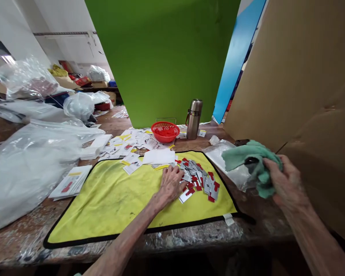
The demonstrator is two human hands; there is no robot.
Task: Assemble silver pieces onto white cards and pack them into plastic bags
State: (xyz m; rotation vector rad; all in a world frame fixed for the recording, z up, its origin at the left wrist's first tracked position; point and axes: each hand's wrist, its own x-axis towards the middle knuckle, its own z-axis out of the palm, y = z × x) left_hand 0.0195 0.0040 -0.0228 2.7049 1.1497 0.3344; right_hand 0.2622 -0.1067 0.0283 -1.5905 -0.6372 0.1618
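Observation:
My left hand (171,183) rests at the left edge of a pile of small grey metal-looking plates with red T-shaped parts (199,176). Its fingers are bent and its thumb stands apart from them. Nothing shows in its grasp, though the fingertips are partly hidden. The plates lie loose on a yellow cloth (117,203) with black edging. Off to the right, above the table, my right hand (286,180) is closed on a crumpled green cloth (255,161) with a dark spot. Just beyond my left fingers lies a blank white card stack (159,156).
Printed paper cards (126,143) are scattered behind the yellow cloth, near a red plastic basket (165,132) and a steel thermos (194,119). A card stack (71,182) and a large plastic bag (31,165) lie left. Clear plastic (232,168) and a cardboard wall (299,76) stand right.

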